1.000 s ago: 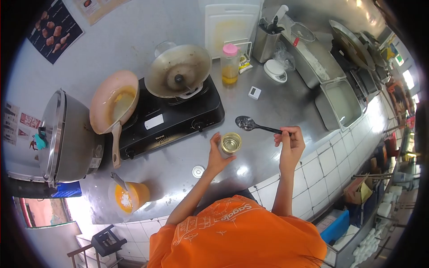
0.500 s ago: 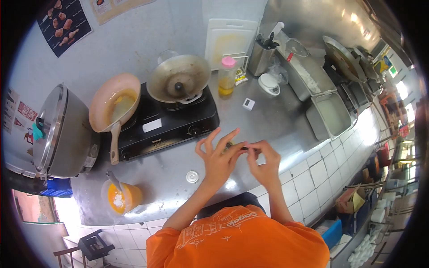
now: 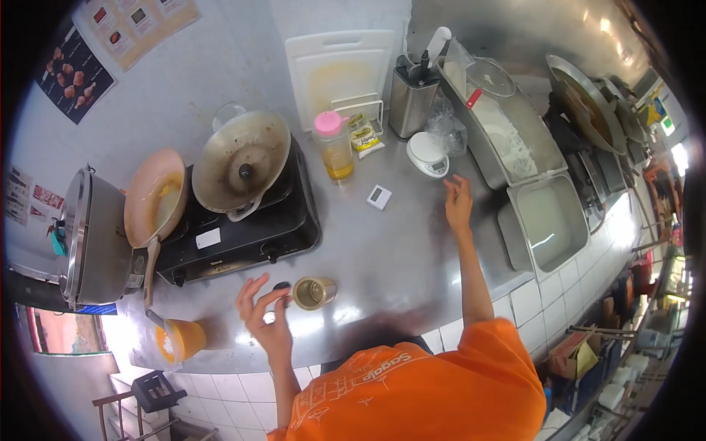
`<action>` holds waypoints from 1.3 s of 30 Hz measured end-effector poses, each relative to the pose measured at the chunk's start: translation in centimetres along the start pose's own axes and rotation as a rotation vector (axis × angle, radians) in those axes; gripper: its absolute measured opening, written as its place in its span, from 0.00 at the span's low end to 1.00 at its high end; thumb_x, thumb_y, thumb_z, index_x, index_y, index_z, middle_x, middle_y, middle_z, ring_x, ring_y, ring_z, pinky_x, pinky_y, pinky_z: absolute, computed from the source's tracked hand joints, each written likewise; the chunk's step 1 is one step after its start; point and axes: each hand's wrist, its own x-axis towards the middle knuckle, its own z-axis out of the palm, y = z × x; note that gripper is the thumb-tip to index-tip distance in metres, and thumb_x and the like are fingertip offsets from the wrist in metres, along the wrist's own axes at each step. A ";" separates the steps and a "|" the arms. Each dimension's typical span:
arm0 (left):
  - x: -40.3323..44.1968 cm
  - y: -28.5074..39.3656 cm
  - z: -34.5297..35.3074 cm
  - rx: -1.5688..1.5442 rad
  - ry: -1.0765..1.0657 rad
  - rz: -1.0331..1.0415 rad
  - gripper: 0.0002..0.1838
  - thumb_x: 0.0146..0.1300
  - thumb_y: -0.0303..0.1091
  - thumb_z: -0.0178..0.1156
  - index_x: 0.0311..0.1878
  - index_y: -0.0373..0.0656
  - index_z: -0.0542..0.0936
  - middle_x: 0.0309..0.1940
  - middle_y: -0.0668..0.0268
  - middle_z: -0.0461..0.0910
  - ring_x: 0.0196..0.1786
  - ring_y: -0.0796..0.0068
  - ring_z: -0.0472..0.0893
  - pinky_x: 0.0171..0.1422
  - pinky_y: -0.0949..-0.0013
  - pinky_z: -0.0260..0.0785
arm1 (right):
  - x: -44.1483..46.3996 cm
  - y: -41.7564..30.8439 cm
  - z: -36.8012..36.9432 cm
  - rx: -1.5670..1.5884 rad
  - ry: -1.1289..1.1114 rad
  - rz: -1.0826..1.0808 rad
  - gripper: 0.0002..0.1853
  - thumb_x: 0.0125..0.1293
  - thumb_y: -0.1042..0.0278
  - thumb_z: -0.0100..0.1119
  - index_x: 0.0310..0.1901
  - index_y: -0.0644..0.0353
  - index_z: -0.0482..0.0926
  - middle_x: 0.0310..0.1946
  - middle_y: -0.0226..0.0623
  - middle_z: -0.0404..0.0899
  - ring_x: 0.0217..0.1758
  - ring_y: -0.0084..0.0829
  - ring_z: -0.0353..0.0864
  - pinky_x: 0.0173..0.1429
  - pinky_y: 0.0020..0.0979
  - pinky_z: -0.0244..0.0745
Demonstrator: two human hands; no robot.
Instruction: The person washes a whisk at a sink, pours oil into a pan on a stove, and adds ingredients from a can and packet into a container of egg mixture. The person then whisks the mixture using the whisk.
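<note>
**One black spoon point(image 3: 282, 285), one cup point(image 3: 325, 291) at counter point(image 3: 368, 264)**

The spoon, likely light, stiff, best held by its handle, appears pinched by the left hand point(image 3: 273, 331) just beside the cup. The right hand point(image 3: 459, 206) is spread near the scale point(image 3: 432, 152). Moving room is bounded by stove point(image 3: 243, 259) left, tub point(image 3: 517, 240) right, near counter edge.

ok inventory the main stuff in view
steel counter: 1, grey, middle
gas stove: 1, black, left
round pan: 1, pink, stove's left
metal wok: 1, grey, stove's right
metal pot: 1, grey, far left
tapered jug: 1, orange, front left
open container: 1, brassy, front
rounded spoon: 1, black, beside container
square timer: 1, white, middle
round bottle: 1, pink-capped, back
round scale: 1, white, back right
rectangular board: 1, white, back
steel trays: 2+, grey, right
left hand: 1, bare, beside container
right hand: 1, bare, near scale
</note>
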 end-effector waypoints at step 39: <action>-2.0 -1.5 -4.4 -0.182 0.494 -0.328 0.08 0.55 0.17 0.61 0.36 0.40 0.82 0.49 0.62 0.80 0.66 0.59 0.70 0.70 0.59 0.58 | 13.4 0.1 8.9 -0.964 -0.651 -0.118 0.49 0.47 0.38 0.66 0.71 0.41 0.56 0.68 0.48 0.61 0.71 0.58 0.57 0.70 0.53 0.58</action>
